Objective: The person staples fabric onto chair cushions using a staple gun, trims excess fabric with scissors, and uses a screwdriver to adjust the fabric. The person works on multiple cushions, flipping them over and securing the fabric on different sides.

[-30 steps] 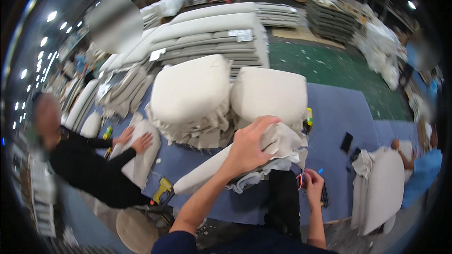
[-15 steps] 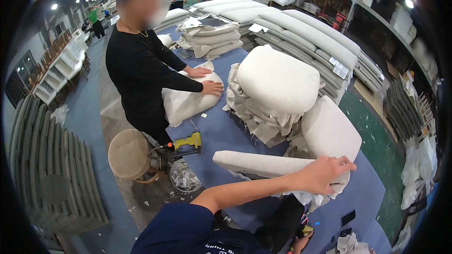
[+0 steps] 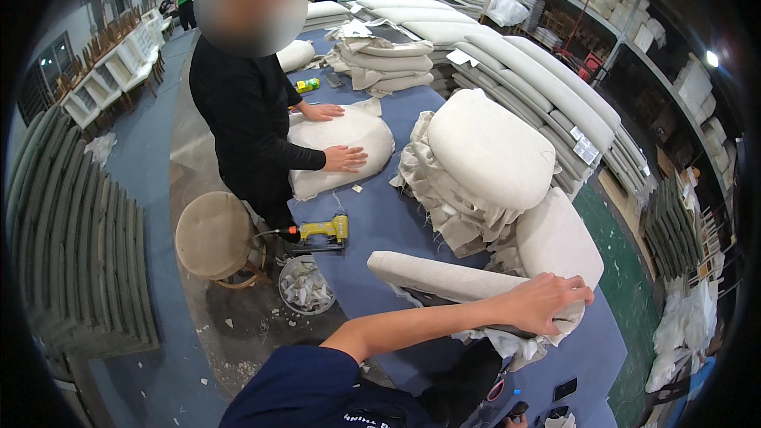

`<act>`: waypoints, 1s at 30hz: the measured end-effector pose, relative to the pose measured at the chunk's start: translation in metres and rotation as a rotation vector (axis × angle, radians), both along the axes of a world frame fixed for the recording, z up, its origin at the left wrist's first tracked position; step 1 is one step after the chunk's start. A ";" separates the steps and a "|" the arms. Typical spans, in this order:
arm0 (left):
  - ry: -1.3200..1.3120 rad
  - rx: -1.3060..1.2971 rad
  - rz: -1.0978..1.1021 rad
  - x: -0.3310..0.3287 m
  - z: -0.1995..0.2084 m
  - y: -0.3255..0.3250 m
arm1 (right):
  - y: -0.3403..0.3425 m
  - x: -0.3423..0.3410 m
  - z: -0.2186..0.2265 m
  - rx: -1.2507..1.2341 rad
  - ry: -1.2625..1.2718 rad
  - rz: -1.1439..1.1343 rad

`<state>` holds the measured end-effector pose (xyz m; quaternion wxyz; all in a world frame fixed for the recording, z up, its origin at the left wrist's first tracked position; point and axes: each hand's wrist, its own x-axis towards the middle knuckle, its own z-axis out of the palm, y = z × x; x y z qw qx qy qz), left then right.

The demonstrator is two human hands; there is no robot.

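Note:
My left hand is closed round the right end of a cream seat cushion, which stands tilted on its edge on the blue table. Its loose fabric edge hangs below my wrist. At the lower edge my right hand shows only in part, its fingers round a black object that I cannot make out. Beyond the cushion, a padded cream seat lies on a heap of fabric covers. Another cream seat leans to its right.
Across the table a person in black presses both hands on a cream cushion. A yellow staple gun lies at the table edge, above a bin of scraps. A phone and a round stool are nearby.
The view has shifted slightly. My left hand keeps its hold on the cushion end. My right hand has moved lower, and the yellow item beside it no longer shows. The other person's hands have spread apart.

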<state>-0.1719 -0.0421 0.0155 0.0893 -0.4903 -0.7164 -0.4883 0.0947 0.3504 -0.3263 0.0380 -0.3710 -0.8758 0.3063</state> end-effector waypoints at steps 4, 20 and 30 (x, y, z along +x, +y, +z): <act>0.001 0.066 0.001 -0.001 -0.006 -0.002 | 0.008 -0.004 0.010 0.007 -0.002 -0.009; -0.040 0.105 0.022 -0.028 -0.011 -0.002 | -0.041 -0.070 0.253 0.044 0.412 0.193; 0.044 0.106 0.081 -0.035 0.000 -0.002 | -0.165 -0.142 0.398 0.878 0.561 1.011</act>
